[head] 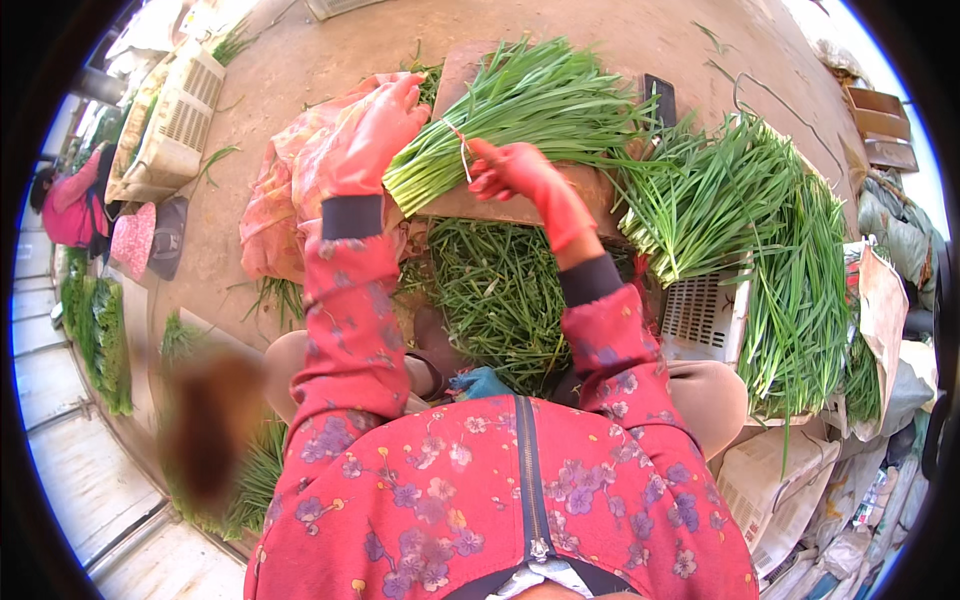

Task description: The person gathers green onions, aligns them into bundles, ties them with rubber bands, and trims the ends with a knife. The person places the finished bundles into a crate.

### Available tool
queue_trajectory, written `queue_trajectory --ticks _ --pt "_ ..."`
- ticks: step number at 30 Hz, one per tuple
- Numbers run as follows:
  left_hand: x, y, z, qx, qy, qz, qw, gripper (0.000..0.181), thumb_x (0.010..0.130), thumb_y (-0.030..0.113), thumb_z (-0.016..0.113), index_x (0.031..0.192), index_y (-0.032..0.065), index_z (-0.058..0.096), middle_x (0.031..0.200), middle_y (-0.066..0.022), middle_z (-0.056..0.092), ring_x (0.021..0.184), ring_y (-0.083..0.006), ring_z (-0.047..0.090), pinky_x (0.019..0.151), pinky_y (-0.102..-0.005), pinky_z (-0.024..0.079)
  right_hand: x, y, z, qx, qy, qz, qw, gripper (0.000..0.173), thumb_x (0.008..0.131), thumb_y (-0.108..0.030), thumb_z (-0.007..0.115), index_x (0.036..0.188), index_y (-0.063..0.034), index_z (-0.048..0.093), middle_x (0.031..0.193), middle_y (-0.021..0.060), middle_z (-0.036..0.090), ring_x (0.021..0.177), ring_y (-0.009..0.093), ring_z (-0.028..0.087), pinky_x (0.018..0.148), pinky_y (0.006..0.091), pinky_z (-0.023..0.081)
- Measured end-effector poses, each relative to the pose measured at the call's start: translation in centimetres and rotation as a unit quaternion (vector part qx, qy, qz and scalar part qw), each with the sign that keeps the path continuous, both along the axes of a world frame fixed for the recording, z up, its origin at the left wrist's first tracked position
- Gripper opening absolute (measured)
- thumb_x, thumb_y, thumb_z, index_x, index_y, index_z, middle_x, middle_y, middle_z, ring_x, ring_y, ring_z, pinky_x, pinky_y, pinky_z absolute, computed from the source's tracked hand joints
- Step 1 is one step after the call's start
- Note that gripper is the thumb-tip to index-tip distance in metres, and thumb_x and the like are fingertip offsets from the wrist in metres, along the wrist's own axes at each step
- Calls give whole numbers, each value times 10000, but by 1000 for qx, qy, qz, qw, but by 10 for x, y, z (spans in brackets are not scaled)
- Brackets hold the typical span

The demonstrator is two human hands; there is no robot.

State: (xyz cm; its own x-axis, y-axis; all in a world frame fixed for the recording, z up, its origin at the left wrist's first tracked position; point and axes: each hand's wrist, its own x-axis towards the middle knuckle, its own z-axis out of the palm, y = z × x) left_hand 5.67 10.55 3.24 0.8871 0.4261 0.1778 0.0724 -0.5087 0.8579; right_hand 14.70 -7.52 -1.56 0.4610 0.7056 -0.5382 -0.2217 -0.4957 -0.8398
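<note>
A bundle of long green leaves that look like garlic chives [536, 112] lies across a low brown stand [495, 202], its pale cut ends towards the left. A thin whitish tie [459, 142] goes around it near those ends. My right hand [517, 172], in an orange-pink rubber glove, is at the tie, index finger extended and the other fingers curled. Whether it grips the tie's loose end is unclear. Beside the cut ends, my left hand [382, 131], gloved alike, has its fingers stretched out with nothing visible in them.
Loose green trimmings [499, 300] pile up below the stand. Left of it bulges an orange-pink patterned cloth or bag [277, 195]. More chives [791, 285] heap over a white plastic crate [697, 319] at right. A black flat object [660, 101] lies behind the bundle. Another person [75, 202] is far left.
</note>
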Motion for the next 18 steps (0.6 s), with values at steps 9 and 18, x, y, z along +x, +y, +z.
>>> queue_trajectory --ticks 9,18 --pt "-10 -58 -63 203 102 42 973 842 652 125 629 1376 -13 221 1407 -215 290 1319 -319 268 1081 -469 152 -14 6 -23 210 -300 -136 921 211 895 -192 552 786 -47 658 774 27 645 653 106 558 622 240 454" --pt "16 -52 -117 459 116 209 855 907 562 377 754 1295 8 366 1199 -129 481 1194 -280 420 982 -497 300 -27 40 -26 382 -17 -146 913 204 909 -132 534 757 -17 606 703 13 588 638 77 483 609 214 405"
